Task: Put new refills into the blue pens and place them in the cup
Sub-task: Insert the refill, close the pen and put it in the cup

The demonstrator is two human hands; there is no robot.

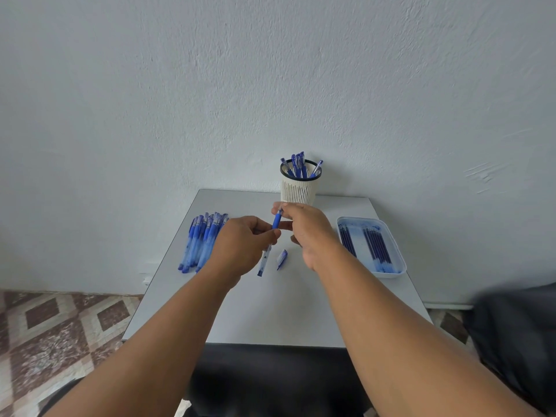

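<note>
Both hands hold one blue pen [276,221] above the middle of the grey table [270,311]. My left hand [240,246] pinches its clear barrel, whose lower end points down toward the table. My right hand [304,228] pinches the blue grip section at the top. A loose blue pen cap [282,258] lies on the table just below the hands. A white slotted cup [298,188] with a dark rim stands at the back edge and holds several blue pens.
Several capped blue pens [200,242] lie in a row on the table's left side. A white tray [391,236] with several blue refills sits on the right side. A wall stands right behind the table. Patterned floor tiles show at the left.
</note>
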